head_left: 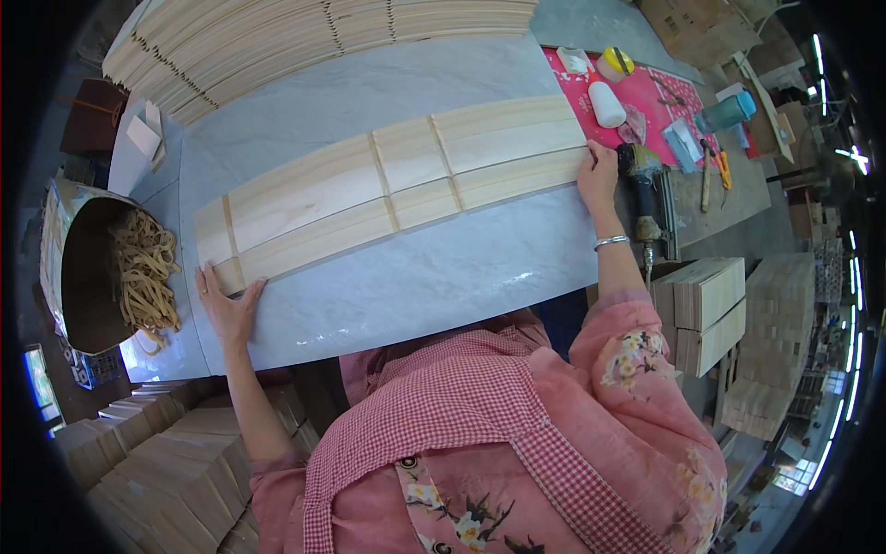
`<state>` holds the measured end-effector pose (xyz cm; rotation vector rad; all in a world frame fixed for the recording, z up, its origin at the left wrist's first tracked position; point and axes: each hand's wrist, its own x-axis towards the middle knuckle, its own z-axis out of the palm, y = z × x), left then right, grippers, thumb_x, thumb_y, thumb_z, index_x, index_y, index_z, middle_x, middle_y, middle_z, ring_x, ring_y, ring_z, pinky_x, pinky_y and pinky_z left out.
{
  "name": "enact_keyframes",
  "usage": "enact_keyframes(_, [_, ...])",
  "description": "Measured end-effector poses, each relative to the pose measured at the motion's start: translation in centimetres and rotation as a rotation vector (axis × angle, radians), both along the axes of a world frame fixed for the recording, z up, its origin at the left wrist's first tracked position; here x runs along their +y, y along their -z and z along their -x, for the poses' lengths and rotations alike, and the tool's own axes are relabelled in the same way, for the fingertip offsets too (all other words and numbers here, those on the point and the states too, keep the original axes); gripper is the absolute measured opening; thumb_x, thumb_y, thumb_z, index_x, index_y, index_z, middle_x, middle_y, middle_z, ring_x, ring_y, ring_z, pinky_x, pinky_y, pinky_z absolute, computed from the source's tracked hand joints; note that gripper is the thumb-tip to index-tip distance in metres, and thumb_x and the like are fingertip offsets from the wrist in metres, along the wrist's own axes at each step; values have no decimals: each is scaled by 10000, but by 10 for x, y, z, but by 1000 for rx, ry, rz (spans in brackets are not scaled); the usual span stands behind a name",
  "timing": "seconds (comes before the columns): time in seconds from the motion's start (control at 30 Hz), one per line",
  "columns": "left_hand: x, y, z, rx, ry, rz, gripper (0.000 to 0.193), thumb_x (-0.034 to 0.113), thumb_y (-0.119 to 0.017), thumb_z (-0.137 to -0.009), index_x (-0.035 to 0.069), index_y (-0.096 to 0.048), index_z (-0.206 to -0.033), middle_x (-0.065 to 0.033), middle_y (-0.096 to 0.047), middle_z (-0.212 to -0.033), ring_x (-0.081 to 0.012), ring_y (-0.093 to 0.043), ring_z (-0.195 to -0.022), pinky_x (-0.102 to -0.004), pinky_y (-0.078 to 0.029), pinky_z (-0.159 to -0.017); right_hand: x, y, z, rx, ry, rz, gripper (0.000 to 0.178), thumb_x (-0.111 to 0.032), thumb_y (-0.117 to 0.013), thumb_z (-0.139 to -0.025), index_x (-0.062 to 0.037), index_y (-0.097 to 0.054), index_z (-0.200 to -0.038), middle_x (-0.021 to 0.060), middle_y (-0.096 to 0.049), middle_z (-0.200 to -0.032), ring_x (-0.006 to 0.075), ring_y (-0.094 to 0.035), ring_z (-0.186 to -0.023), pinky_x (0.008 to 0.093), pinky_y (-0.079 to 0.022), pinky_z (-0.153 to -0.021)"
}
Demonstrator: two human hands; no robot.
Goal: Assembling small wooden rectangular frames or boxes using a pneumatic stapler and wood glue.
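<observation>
Grooved boards (411,166) lie on the table (415,277), long axis eight-thirty to two-thirty: left hand (230,312) spread wide at the eight-thirty corner, right hand (600,175) curled at the two-thirty end, its pinch unclear.

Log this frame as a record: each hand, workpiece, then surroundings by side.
left hand: spread at the near left corner of the wooden panels
right hand: fingers curled at their right end
workpiece: two pale lengths side by side, crossed by three darker stripes
surface: marbled table
left side: container with tan bands spilling out
right side: white bottle on pink sheet
far side: stacked wooden boards
</observation>
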<state>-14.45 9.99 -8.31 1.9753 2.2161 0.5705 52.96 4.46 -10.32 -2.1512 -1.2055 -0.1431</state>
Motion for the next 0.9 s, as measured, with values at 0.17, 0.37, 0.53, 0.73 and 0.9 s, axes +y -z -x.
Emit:
enact_keyframes(0.17, [3, -3, -2, 18, 8, 24, 1001, 502, -856, -768, -15, -425, -1509, -267, -327, -1598, -425, -383, -1439, -463, -360, -1165, 2, 11, 4, -18, 19, -76, 330, -40, -591, -901, -8, -647, -1225, 187, -640, -1182, 374, -620, -1022, 434, -505, -924])
enact_keyframes(0.37, [34, 5, 23, 122, 102, -118, 845, 523, -730, -894, 11, -452, -1506, -270, -327, -1598, -422, -400, -1429, -464, -372, -1154, 13, 4, 23, -202, 192, 43, 362, -65, -584, -911, -32, -622, -1269, 169, -621, -1252, 381, -617, -1067, 433, -508, -933])
enact_keyframes(0.53, [89, 12, 23, 64, 154, -156, 726, 518, -632, -967, 56, -481, -1506, -276, -359, -1582, -421, -418, -1423, -459, -381, -1146, 29, -7, 25, -288, 203, 160, 376, -130, -588, -926, -35, -601, -1289, 169, -613, -1295, 385, -612, -1099, 443, -511, -933])
enact_keyframes(0.73, [96, 6, -13, 111, 124, -75, 673, 497, -630, -973, 82, -519, -1491, -295, -396, -1554, -425, -428, -1420, -457, -386, -1140, 54, -19, 16, -211, -69, -8, 348, -179, -589, -935, -19, -624, -1243, 176, -618, -1315, 395, -610, -1114, 445, -517, -938])
enact_keyframes(0.9, [90, -1, -19, 11, 70, -91, 633, 464, -651, -964, 57, -572, -1442, -308, -421, -1533, -429, -450, -1404, -452, -400, -1130, 56, -14, 20, -161, -124, -45, 309, -148, -584, -935, 18, -650, -1187, 206, -647, -1266, 406, -625, -1077, 433, -525, -931])
